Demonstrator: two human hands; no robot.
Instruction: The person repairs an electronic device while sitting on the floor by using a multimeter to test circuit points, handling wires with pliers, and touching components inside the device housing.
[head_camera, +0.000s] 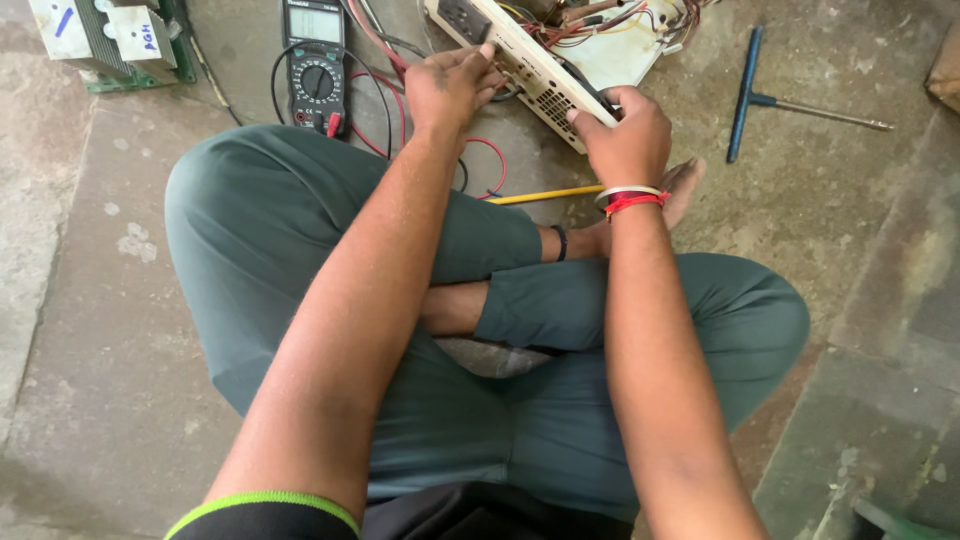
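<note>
A cream-coloured open appliance casing (535, 70) lies tilted on the concrete floor (90, 330) at about one o'clock from the crossed legs; the left hand (452, 88) is closed with its fingers on the casing's near edge, and the right hand (625, 135) is clamped round its lower corner. The casing is best steadied firmly at both ends; the exposed wires (610, 20) inside should be left undisturbed. A multimeter (315, 65) rests at eleven o'clock; a blue T-handled tool (750, 95) lies at two o'clock; a yellow pencil-like stick (545, 195) lies near the foot.
</note>
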